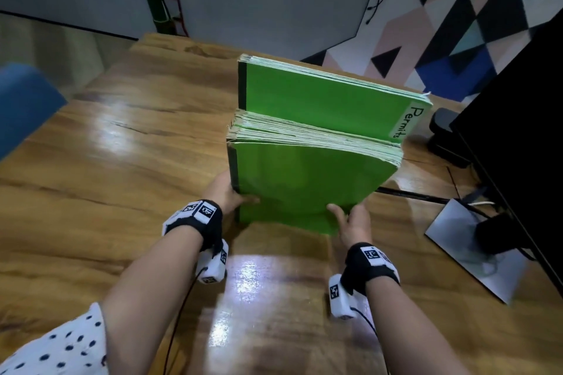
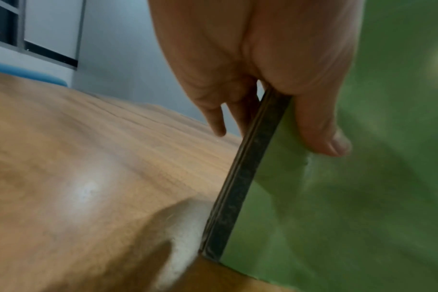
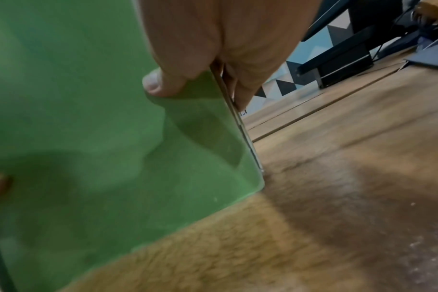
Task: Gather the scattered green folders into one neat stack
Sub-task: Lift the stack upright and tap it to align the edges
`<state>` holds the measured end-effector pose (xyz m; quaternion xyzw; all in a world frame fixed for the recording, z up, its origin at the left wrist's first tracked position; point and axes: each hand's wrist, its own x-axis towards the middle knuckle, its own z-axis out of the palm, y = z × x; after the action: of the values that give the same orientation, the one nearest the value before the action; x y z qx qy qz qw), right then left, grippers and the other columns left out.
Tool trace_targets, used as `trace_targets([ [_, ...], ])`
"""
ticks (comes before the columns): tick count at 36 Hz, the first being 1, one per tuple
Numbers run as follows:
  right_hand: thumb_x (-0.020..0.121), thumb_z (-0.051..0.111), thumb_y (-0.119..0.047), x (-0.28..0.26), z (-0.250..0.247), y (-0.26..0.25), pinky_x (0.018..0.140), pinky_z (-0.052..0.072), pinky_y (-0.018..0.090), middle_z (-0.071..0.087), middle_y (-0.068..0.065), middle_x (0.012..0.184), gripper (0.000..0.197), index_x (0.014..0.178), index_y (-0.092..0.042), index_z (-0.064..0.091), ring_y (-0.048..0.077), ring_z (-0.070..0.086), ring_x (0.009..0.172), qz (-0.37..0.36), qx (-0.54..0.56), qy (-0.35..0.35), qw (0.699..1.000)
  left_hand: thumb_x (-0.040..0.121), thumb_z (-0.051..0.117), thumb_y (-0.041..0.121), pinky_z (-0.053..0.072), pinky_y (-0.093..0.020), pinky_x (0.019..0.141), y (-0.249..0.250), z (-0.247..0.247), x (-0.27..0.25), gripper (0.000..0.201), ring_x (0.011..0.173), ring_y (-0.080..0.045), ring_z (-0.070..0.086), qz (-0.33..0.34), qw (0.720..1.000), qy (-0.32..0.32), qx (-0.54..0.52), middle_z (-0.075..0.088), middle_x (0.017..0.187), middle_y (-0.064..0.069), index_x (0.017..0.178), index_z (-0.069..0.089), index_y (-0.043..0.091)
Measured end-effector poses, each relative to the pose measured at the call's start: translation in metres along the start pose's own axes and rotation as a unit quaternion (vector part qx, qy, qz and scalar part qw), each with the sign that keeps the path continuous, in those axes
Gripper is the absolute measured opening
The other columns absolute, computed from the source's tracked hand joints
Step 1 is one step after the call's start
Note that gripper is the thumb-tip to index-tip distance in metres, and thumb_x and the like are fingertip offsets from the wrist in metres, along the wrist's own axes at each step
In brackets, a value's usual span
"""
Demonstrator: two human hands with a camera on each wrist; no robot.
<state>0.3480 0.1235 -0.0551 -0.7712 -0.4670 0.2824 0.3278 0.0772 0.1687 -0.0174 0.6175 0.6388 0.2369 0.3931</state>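
Several green folders (image 1: 304, 179) stand upright on their lower edges on the wooden table (image 1: 122, 146), held as one bundle. My left hand (image 1: 227, 192) grips the black-spined left edge (image 2: 245, 173), thumb (image 2: 320, 134) on the front cover, fingers behind. My right hand (image 1: 350, 219) pinches the right edge (image 3: 240, 126), thumb (image 3: 155, 83) pressing the front cover (image 3: 88, 118) so it buckles. The rearmost folder (image 1: 320, 94) stands taller and carries a white label reading "Permits" (image 1: 406, 123).
A black monitor (image 1: 518, 100) on a silver base (image 1: 475, 250) with cables stands at the table's right. A blue chair back (image 1: 24, 103) is at the left edge. A green cylinder on a red cart (image 1: 161, 3) stands on the floor beyond.
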Motion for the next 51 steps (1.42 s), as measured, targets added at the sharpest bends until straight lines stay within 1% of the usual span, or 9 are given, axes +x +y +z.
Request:
trace_targets([
  [6, 0.083, 0.071, -0.019, -0.006, -0.017, -0.012, 0.093, 0.040, 0.024, 0.056, 0.000, 0.117, 0.058, 0.131, -0.006, 0.042, 0.013, 0.052, 0.106, -0.067, 0.047, 0.016, 0.997, 0.051, 0.090, 0.039, 0.048, -0.041, 0.096, 0.013, -0.009, 0.006, 0.078, 0.110, -0.021, 0.061, -0.024, 0.999, -0.036, 0.021, 0.066, 0.119, -0.002, 0.120, 0.058, 0.018],
  [11, 0.081, 0.072, -0.026, 0.010, -0.046, -0.003, 0.101, 0.043, 0.042, 0.056, 0.008, 0.128, 0.058, 0.129, -0.009, 0.043, 0.022, 0.054, 0.116, -0.020, 0.067, -0.039, 0.997, 0.057, 0.083, 0.050, 0.040, -0.041, 0.104, 0.044, -0.003, 0.002, 0.104, 0.125, -0.029, 0.048, -0.105, 0.984, -0.111, 0.087, 0.048, 0.140, -0.012, 0.140, 0.037, 0.007],
  [17, 0.066, 0.081, -0.040, 0.023, -0.068, 0.044, 0.090, 0.050, 0.056, 0.066, 0.016, 0.114, 0.069, 0.120, -0.007, 0.054, 0.032, 0.065, 0.100, 0.132, 0.113, -0.108, 0.979, 0.075, 0.072, 0.051, 0.044, -0.033, 0.094, 0.059, 0.036, -0.016, 0.080, 0.113, -0.028, 0.055, -0.168, 0.955, -0.216, 0.115, 0.055, 0.129, -0.014, 0.130, 0.046, 0.000],
  [25, 0.083, 0.072, -0.025, 0.012, -0.089, 0.082, 0.092, 0.050, 0.051, 0.068, 0.018, 0.108, 0.043, 0.114, 0.001, 0.059, 0.034, 0.066, 0.098, 0.229, 0.032, -0.149, 0.961, 0.081, 0.063, 0.054, 0.042, -0.030, 0.087, 0.061, 0.096, -0.032, 0.074, 0.103, -0.025, 0.054, -0.193, 0.927, -0.284, 0.149, 0.056, 0.129, -0.013, 0.131, 0.048, 0.002],
  [31, 0.089, 0.064, -0.028, 0.021, -0.090, 0.087, 0.086, 0.047, 0.035, 0.062, 0.013, 0.108, 0.041, 0.117, 0.000, 0.055, 0.028, 0.061, 0.097, 0.243, 0.019, -0.131, 0.961, 0.087, 0.058, 0.049, 0.040, -0.031, 0.093, 0.076, 0.113, -0.021, 0.070, 0.121, -0.028, 0.051, -0.192, 0.941, -0.240, 0.143, 0.051, 0.136, -0.014, 0.135, 0.043, -0.001],
  [36, 0.088, 0.066, -0.029, 0.038, -0.087, 0.091, 0.094, 0.046, 0.040, 0.058, 0.019, 0.126, 0.053, 0.128, 0.001, 0.049, 0.032, 0.058, 0.109, 0.254, 0.021, -0.103, 0.961, 0.086, 0.060, 0.050, 0.042, -0.032, 0.094, 0.080, 0.127, -0.003, 0.074, 0.122, -0.028, 0.051, -0.197, 0.950, -0.205, 0.128, 0.049, 0.139, -0.015, 0.137, 0.040, 0.000],
  [40, 0.089, 0.064, -0.026, 0.052, -0.093, 0.091, 0.083, 0.045, 0.033, 0.062, 0.014, 0.116, 0.043, 0.121, 0.000, 0.055, 0.026, 0.057, 0.093, 0.232, -0.003, -0.102, 0.967, 0.089, 0.056, 0.049, 0.041, -0.032, 0.096, 0.086, 0.139, 0.003, 0.070, 0.123, -0.027, 0.050, -0.201, 0.951, -0.197, 0.133, 0.048, 0.139, -0.015, 0.137, 0.041, 0.000],
  [45, 0.085, 0.067, -0.034, 0.064, -0.097, 0.097, 0.092, 0.050, 0.044, 0.066, 0.016, 0.115, 0.043, 0.116, -0.004, 0.062, 0.032, 0.063, 0.100, 0.224, -0.021, -0.104, 0.969, 0.083, 0.064, 0.049, 0.046, -0.033, 0.097, 0.092, 0.146, 0.009, 0.071, 0.120, -0.026, 0.053, -0.199, 0.956, -0.152, 0.155, 0.053, 0.133, -0.013, 0.132, 0.045, 0.001],
  [51, 0.088, 0.064, -0.034, 0.065, -0.100, 0.090, 0.090, 0.047, 0.037, 0.063, 0.016, 0.121, 0.043, 0.119, -0.005, 0.059, 0.031, 0.061, 0.106, 0.221, -0.045, -0.124, 0.966, 0.084, 0.064, 0.047, 0.046, -0.028, 0.090, 0.095, 0.152, 0.011, 0.069, 0.120, -0.023, 0.053, -0.199, 0.958, -0.127, 0.164, 0.054, 0.132, -0.011, 0.132, 0.044, 0.001],
])
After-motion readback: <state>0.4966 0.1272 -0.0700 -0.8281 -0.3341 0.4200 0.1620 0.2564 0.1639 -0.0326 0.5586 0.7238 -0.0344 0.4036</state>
